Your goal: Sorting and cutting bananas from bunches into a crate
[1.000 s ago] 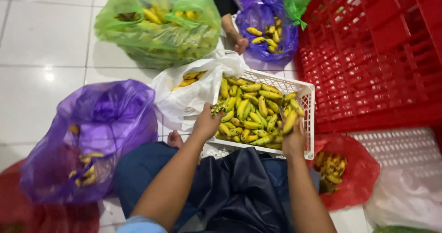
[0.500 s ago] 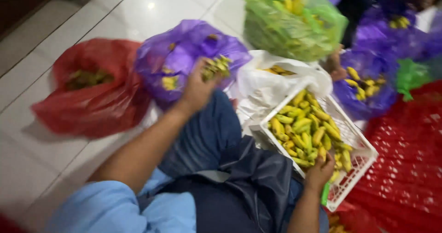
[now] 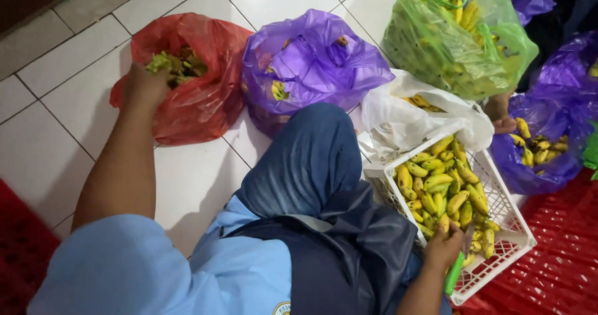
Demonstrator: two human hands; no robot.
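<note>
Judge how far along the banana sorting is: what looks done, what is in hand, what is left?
Done: the red bag, purple bag and green bag already hold fruit. In hand: the left hand reaches into the red bag's mouth beside greenish pieces; the right hand holds a green-handled tool at the white crate. Left: the crate is still full of yellow bananas.

The crate [image 3: 498,218] of bananas [image 3: 445,187] sits at four o'clock. Bags ring it: one [image 3: 414,119] just behind, another [image 3: 311,62] at twelve, a third [image 3: 199,97] at ten, where the left hand [image 3: 146,84] rests.
</note>
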